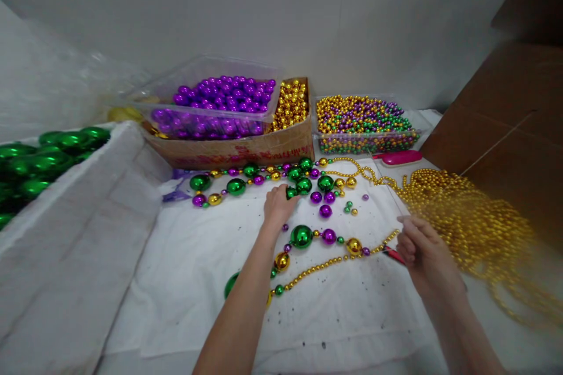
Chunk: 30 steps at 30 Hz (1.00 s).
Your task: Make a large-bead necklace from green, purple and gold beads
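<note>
My left hand reaches forward over the white cloth, its fingers closed on a small green bead among loose green, purple and gold beads. My right hand is closed in a pinch at the end of a strung strand of green, purple and gold beads; a red-handled tool shows just under its fingers. The strand curves across the cloth between my arms, with a large green bead near its middle.
A clear tub of purple balls and gold balls sit in a cardboard box. A clear tray of small mixed beads stands to its right, a pink object before it. Gold bead strands pile right; green balls fill a box left.
</note>
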### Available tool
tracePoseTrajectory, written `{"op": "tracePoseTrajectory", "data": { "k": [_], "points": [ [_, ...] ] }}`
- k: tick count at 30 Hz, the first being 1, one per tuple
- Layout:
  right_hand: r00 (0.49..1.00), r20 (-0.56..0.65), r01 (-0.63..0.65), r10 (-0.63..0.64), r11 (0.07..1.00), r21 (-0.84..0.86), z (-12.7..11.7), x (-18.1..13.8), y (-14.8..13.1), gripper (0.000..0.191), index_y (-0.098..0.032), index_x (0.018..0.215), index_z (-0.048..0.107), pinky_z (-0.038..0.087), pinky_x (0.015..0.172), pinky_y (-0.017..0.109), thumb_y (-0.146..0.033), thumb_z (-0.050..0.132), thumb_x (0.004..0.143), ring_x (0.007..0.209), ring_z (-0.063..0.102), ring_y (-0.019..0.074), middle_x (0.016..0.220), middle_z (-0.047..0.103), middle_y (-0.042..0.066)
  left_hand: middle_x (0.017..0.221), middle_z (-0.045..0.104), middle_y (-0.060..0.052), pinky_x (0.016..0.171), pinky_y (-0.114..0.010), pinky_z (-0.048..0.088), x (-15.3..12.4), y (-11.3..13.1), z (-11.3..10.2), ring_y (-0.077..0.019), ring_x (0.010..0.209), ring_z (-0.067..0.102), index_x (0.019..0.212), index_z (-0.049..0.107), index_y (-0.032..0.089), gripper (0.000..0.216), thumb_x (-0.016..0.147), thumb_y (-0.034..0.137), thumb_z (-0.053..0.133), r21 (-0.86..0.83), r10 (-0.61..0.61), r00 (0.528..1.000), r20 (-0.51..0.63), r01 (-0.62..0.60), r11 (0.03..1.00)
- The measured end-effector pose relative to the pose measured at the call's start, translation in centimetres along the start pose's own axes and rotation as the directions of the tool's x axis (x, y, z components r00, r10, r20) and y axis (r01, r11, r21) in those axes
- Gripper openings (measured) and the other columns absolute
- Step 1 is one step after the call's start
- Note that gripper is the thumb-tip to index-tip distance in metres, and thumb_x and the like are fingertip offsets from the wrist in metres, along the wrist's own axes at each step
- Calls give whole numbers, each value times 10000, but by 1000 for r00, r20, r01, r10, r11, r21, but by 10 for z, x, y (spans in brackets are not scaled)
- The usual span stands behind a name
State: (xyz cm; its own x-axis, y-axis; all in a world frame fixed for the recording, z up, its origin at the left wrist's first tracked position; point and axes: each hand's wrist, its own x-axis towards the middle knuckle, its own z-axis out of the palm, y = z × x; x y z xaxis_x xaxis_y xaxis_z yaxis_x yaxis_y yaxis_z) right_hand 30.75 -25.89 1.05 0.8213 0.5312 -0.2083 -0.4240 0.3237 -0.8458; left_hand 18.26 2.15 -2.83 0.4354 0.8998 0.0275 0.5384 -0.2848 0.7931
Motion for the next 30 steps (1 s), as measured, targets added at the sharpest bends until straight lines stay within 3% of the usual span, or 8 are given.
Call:
{"op": "tracePoseTrajectory", "data": {
  "k": [4,8,10,12,14,16,23,30],
  "points": [
    [1000,2,-16,16,999,-47,-6,-3,-3,158,-184,894,646,287,406,148,-267,688,767,436,328,52,490,396,-67,1014,628,-143,881,-431,401,-3,-4,-7,-346,1089,521,928,618,167,374,613,327,738,-150,-29,999,29,33,988],
    [998,38,-37,45,982,-184,-2,-11,-5,240,-208,957,640,286,404,197,-356,662,768,438,351,82,522,473,-36,1039,652,-96,762,-367,496,-18,-1,-28,-233,909,623,1016,605,195,370,767,467,580,-392,-35,991,132,84,916],
    [994,70,-60,83,958,-279,6,-19,-4,288,-209,995,631,250,392,207,-395,649,776,427,340,85,537,513,-21,1013,665,-78,740,-340,515,-28,4,-38,-200,853,642,1007,610,201,327,792,444,570,-639,-44,970,240,192,745],
    [982,117,-89,145,916,-392,15,-31,1,333,-202,1033,616,220,389,208,-430,626,791,421,331,83,546,544,-12,948,678,-73,734,-322,525,-38,9,-44,-198,837,652,954,624,189,257,785,382,607,-829,-41,933,359,339,446],
    [960,178,-96,215,852,-514,22,-43,9,375,-192,1058,598,208,391,208,-474,588,811,419,335,86,552,568,-4,896,686,-76,726,-309,534,-46,13,-45,-208,846,659,907,635,173,204,803,345,600,-878,-26,900,434,430,210],
    [939,225,-81,260,803,-591,27,-54,17,417,-178,1069,586,207,391,216,-513,555,822,413,348,94,553,583,5,899,690,-85,741,-302,541,-53,14,-41,-210,869,659,900,639,156,199,837,329,563,-882,-12,887,461,460,97],
    [926,274,13,258,707,-707,27,-73,28,462,-157,1079,585,243,421,236,-545,488,848,455,388,123,519,568,1,899,691,-78,899,-348,512,-67,12,-26,-198,895,654,880,636,127,160,854,263,557,-898,-66,896,440,436,-68],
    [933,266,15,242,714,-700,26,-76,25,453,-154,1065,597,246,432,239,-536,499,842,475,414,131,509,558,-4,926,687,-97,903,-371,517,-72,18,-25,-210,921,649,891,626,118,132,844,225,564,-905,-92,901,425,417,-87]
  ]
}}
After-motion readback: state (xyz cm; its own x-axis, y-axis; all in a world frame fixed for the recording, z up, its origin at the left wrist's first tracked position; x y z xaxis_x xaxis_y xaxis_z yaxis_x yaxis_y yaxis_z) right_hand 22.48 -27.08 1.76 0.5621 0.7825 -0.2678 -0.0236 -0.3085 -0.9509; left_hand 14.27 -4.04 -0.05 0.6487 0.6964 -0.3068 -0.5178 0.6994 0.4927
